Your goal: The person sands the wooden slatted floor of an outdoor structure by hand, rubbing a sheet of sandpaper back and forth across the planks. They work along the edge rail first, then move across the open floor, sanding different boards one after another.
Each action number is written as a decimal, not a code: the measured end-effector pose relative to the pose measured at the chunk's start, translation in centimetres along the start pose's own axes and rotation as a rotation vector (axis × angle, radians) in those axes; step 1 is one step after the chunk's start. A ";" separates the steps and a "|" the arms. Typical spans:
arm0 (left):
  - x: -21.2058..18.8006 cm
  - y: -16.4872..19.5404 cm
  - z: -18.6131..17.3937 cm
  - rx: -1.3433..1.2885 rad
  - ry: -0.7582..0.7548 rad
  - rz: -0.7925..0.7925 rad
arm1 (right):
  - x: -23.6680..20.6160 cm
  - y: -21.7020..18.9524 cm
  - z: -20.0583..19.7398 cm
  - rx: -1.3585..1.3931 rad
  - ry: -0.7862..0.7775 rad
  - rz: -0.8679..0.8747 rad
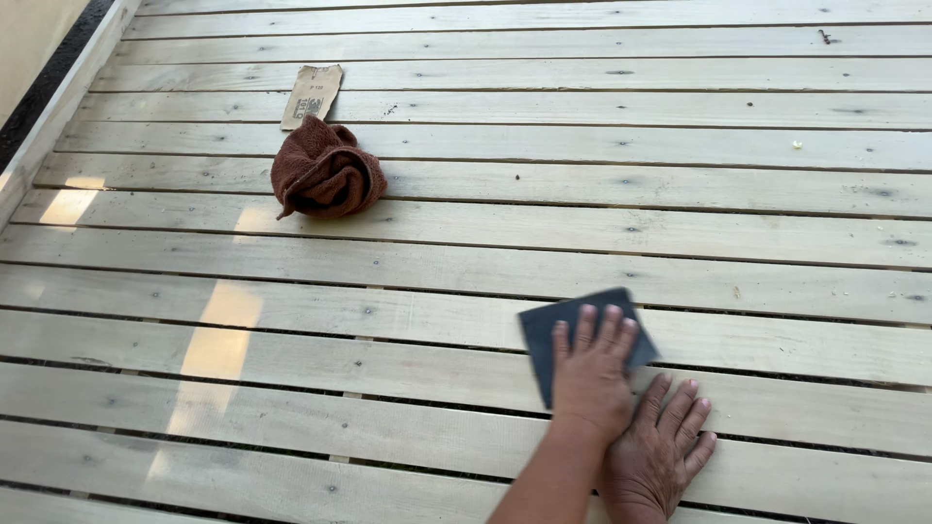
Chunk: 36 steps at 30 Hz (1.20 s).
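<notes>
Decking: pale wooden slats (pixel 485 252) fill the view, dark gaps between.
Rag: brown cloth (pixel 325 173) bunched up far left, well apart from the hands.
Left hand: left hand (pixel 590 374) flat, fingers spread, pressing dark sandpaper sheet (pixel 549 330) onto a slat.
Right hand: right hand (pixel 665 442) open, palm down on bare wood, holding nothing.
Scrap: tan paper piece (pixel 312 95) just beyond the rag.

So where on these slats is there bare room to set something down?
Bare boards run wide right of the brown cloth, and left of the grey sanding sheet. It is crowded where the left hand presses that sheet beside the right hand, and where tan paper meets the cloth.
</notes>
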<state>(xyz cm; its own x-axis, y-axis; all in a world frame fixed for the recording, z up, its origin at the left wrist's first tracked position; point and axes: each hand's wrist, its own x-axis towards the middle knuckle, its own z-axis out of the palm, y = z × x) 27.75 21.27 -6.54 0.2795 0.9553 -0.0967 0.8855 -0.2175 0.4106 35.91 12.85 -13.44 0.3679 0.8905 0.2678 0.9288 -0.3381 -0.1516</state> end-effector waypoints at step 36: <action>-4.5 -3.6 1.2 0.019 -0.049 -0.102 | 0.7 -0.7 -1.5 0.056 -0.164 0.098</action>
<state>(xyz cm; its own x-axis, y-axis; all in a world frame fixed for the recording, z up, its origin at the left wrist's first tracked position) 23.74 17.51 -8.68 0.2048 0.9617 -0.1820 0.9169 -0.1235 0.3795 35.61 13.22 -11.70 0.4400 0.8933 0.0914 0.8833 -0.4123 -0.2230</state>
